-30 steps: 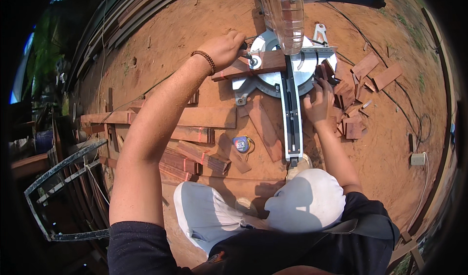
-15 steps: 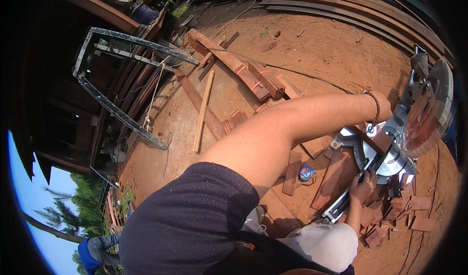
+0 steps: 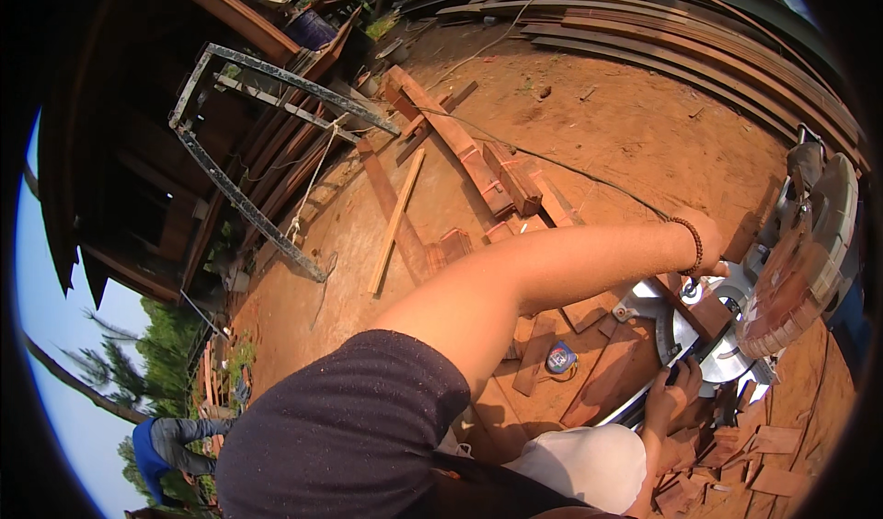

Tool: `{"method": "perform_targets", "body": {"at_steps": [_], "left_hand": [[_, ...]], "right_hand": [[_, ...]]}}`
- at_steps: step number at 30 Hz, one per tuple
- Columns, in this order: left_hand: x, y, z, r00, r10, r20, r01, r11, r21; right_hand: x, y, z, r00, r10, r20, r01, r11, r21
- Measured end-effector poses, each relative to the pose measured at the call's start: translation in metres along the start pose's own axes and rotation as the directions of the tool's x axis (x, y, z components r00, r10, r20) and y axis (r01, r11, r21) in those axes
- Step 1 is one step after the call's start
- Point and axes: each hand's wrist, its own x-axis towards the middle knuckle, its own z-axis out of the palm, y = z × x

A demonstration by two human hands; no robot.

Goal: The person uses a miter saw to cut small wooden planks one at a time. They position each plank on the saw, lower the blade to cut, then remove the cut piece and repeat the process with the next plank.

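On the orange dirt [image 3: 644, 142] over there sits a silver metal mitre saw [image 3: 782, 280] with a clear, ribbed, rounded guard [image 3: 814, 252]; a reddish-brown rectangular wooden block [image 3: 708, 317] lies flat across its round, shiny table [image 3: 728, 365].

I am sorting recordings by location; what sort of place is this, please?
Probably an outdoor woodworking yard: a silver metal mitre saw with a clear guard on bare orange earth, flat reddish-brown wooden offcuts beside it, and a stack of long brown wooden boards.
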Motion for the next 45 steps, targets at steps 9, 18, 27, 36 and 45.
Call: {"method": "perform_targets", "body": {"at_steps": [9,18,27,36,45], "left_hand": [[0.007,-0.007,-0.002,0.992,0.123,-0.032,-0.12,0.988,0.099],[-0.012,-0.049,0.063,0.918,0.094,-0.385,-0.304,0.791,-0.531],[0.0,-0.111,0.217,0.685,-0.592,0.425,0.279,-0.326,-0.903],[0.03,-0.112,0.262,0.905,-0.362,0.225,-0.095,-0.686,-0.722],[0.014,-0.116,0.268,0.894,-0.361,0.265,-0.093,-0.729,-0.678]], "right_hand": [[0.012,0.003,0.0,0.999,-0.034,-0.011,0.032,0.991,-0.129],[0.054,0.014,-0.013,0.985,0.142,-0.099,-0.131,0.985,0.111],[0.075,0.01,-0.002,0.945,0.325,-0.048,-0.285,0.884,0.371],[0.089,0.018,0.015,0.88,0.474,0.038,-0.458,0.823,0.335],[0.098,-0.023,-0.007,0.982,0.161,-0.097,-0.158,0.987,0.037]]}}
